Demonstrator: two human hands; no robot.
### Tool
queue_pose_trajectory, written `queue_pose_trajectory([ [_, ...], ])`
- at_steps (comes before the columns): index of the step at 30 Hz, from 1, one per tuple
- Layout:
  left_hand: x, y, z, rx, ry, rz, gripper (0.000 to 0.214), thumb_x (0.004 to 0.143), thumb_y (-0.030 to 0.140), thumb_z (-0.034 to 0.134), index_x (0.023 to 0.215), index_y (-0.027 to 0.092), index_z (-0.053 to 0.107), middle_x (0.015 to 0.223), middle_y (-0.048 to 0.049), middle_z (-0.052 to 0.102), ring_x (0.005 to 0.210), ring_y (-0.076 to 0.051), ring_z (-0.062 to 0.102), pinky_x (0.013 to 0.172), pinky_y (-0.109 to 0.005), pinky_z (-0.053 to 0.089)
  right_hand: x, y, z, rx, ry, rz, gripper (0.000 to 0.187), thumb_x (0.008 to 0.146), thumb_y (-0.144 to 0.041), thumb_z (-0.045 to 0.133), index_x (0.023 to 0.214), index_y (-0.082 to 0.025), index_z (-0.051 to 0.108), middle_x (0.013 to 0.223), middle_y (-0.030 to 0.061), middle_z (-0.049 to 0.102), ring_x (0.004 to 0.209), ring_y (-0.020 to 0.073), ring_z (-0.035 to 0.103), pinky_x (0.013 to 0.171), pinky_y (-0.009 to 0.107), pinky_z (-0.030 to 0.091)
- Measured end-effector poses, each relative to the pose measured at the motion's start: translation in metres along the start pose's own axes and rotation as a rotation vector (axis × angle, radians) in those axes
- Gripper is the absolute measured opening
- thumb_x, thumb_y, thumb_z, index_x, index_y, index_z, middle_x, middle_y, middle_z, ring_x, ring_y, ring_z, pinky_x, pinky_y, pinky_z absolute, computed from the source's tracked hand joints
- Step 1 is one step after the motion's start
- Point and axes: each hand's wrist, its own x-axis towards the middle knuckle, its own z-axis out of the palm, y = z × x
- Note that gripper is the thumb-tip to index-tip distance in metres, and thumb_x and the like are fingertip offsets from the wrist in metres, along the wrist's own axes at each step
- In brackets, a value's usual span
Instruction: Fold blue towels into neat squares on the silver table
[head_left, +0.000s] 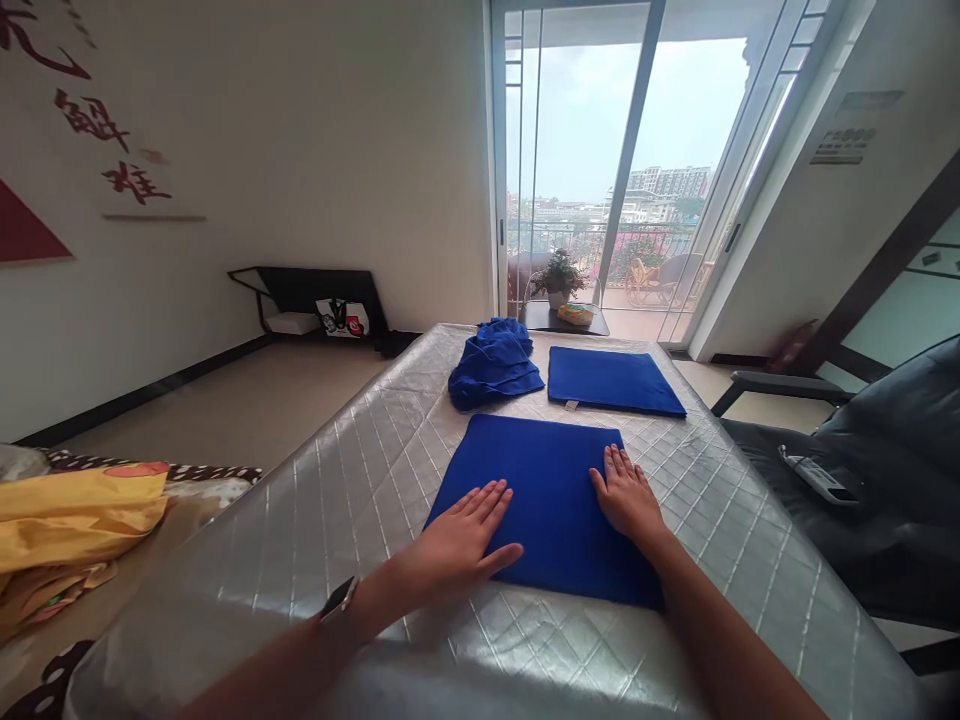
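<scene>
A flat, folded blue cloth (551,480) lies on the silver quilted table cover (337,500) right in front of me. My left hand (465,535) rests over its left part, fingers stretched out and thumb spread. On its right side, my right hand (628,492) lies flat with the fingers extended. Neither hand grips anything. Behind this cloth, a second folded blue cloth (615,380) with a small white tag sits to the right. To the left of that one is a crumpled blue cloth heap (495,368).
A black armchair (885,480) with a remote control (817,475) on it stands along the right side. At the left is yellow bedding (75,510). Beyond the table are a potted plant (559,278) on a small dark stand and a glass sliding door (577,130).
</scene>
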Motion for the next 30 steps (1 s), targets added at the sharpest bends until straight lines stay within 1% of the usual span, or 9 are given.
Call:
queue_pose_trajectory([
  [3, 0.055, 0.036, -0.002, -0.023, 0.105, 0.097, 0.078, 0.101, 0.067, 0.015, 0.16, 0.017, 0.016, 0.165, -0.0082, 0.017, 0.153, -0.021, 0.015, 0.124, -0.036, 0.011, 0.0, 0.003, 0.001, -0.009, 0.012, -0.009, 0.068, 0.102, -0.044, 0.016, 0.158, -0.005, 0.018, 0.166, 0.0103, 0.014, 0.153, 0.0224, 0.011, 0.123, 0.041, 0.011],
  [7, 0.139, 0.078, 0.016, -0.044, 0.182, 0.178, 0.08, 0.101, 0.064, 0.007, 0.159, 0.011, 0.02, 0.163, -0.0122, 0.025, 0.152, -0.022, 0.018, 0.123, -0.038, 0.015, -0.003, 0.009, 0.0, -0.062, 0.002, -0.088, 0.063, 0.1, -0.03, 0.023, 0.158, -0.007, 0.022, 0.166, 0.0115, 0.013, 0.153, 0.0222, 0.009, 0.123, 0.041, 0.013],
  [9, 0.165, 0.087, 0.029, -0.059, 0.204, 0.15, 0.081, 0.101, 0.062, 0.005, 0.158, 0.007, 0.022, 0.162, -0.014, 0.026, 0.152, -0.022, 0.02, 0.123, -0.038, 0.016, -0.005, 0.011, 0.0, -0.073, 0.003, -0.098, 0.063, 0.097, -0.025, 0.026, 0.158, -0.01, 0.023, 0.166, 0.0103, 0.014, 0.153, 0.0208, 0.008, 0.123, 0.04, 0.013],
  [11, 0.174, 0.087, 0.04, -0.081, 0.214, 0.124, 0.081, 0.101, 0.062, 0.005, 0.157, 0.005, 0.022, 0.162, -0.0149, 0.027, 0.151, -0.023, 0.021, 0.123, -0.038, 0.016, -0.006, 0.011, 0.0, -0.07, 0.007, -0.094, 0.063, 0.097, -0.025, 0.026, 0.158, -0.011, 0.022, 0.166, 0.0101, 0.014, 0.153, 0.0205, 0.009, 0.123, 0.039, 0.013],
  [13, 0.171, 0.078, 0.046, -0.091, 0.207, 0.123, 0.082, 0.101, 0.063, 0.007, 0.157, 0.005, 0.022, 0.163, -0.0151, 0.026, 0.151, -0.022, 0.021, 0.123, -0.037, 0.014, -0.005, 0.01, -0.001, -0.053, 0.006, -0.077, 0.063, 0.099, -0.03, 0.023, 0.158, -0.008, 0.021, 0.166, 0.0108, 0.013, 0.153, 0.0208, 0.009, 0.123, 0.038, 0.012],
  [16, 0.152, 0.052, 0.044, -0.078, 0.169, 0.096, 0.083, 0.1, 0.065, 0.009, 0.157, 0.006, 0.024, 0.163, -0.0148, 0.025, 0.152, -0.022, 0.018, 0.124, -0.037, 0.011, -0.002, 0.007, -0.001, -0.012, 0.003, -0.044, 0.065, 0.101, -0.037, 0.018, 0.158, -0.005, 0.02, 0.166, 0.0116, 0.014, 0.153, 0.0211, 0.009, 0.123, 0.039, 0.01],
  [21, 0.116, -0.015, 0.023, -0.071, 0.123, -0.105, 0.085, 0.098, 0.069, 0.012, 0.157, 0.009, 0.026, 0.163, -0.0136, 0.023, 0.152, -0.024, 0.017, 0.124, -0.041, 0.011, 0.001, 0.006, 0.0, 0.018, -0.001, -0.01, 0.066, 0.102, -0.041, 0.014, 0.158, -0.007, 0.019, 0.166, 0.0071, 0.014, 0.153, 0.0197, 0.009, 0.123, 0.039, 0.01],
  [25, 0.093, -0.063, 0.013, -0.058, 0.116, -0.278, 0.088, 0.098, 0.07, 0.013, 0.156, 0.006, 0.026, 0.164, -0.0158, 0.02, 0.152, -0.027, 0.015, 0.124, -0.043, 0.011, 0.002, 0.007, 0.001, 0.001, 0.006, -0.005, 0.065, 0.102, -0.041, 0.015, 0.158, -0.007, 0.019, 0.166, 0.0065, 0.014, 0.153, 0.0189, 0.011, 0.123, 0.038, 0.01],
  [30, 0.085, -0.086, 0.019, -0.057, 0.197, -0.327, 0.088, 0.097, 0.071, 0.014, 0.157, 0.008, 0.024, 0.163, -0.0171, 0.021, 0.152, -0.029, 0.016, 0.123, -0.046, 0.014, 0.003, 0.006, 0.0, -0.045, -0.015, 0.004, 0.065, 0.102, -0.04, 0.015, 0.158, -0.006, 0.017, 0.166, 0.0081, 0.013, 0.153, 0.0193, 0.011, 0.123, 0.038, 0.011],
])
